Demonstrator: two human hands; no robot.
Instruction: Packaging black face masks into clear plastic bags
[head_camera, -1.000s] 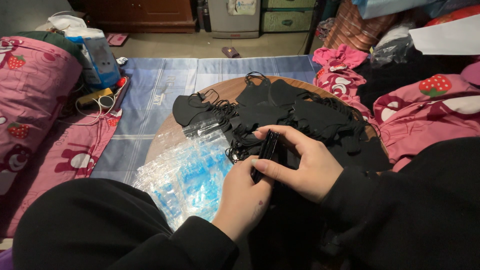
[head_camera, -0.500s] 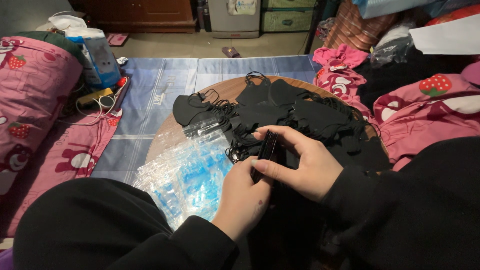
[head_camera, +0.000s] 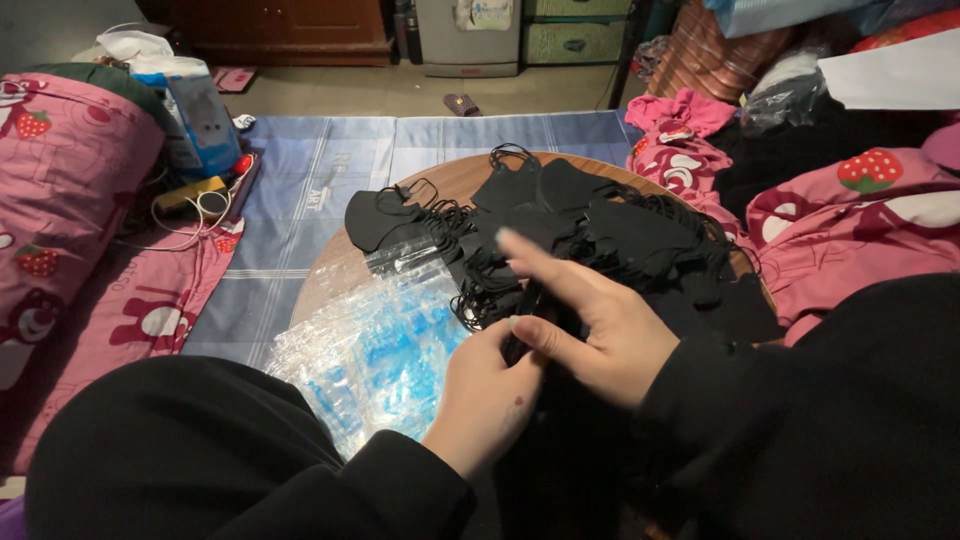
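Observation:
My left hand and my right hand meet over the near edge of a round wooden table. Both pinch a folded black face mask between them; the right hand's thumb and lower fingers grip it while its forefinger lifts and points left. A big heap of black face masks with tangled ear loops covers the table's middle and right. A stack of clear plastic bags with blue print lies just left of my left hand.
A pink strawberry-print pillow lies at left, with a blue carton and white cables beside it. A blue checked mat runs under the table. Pink bedding fills the right. Cabinets stand at the back.
My right hand's forefinger has lifted off the folded mask and now points out to the left. The left hand stays on the mask in much the same place.

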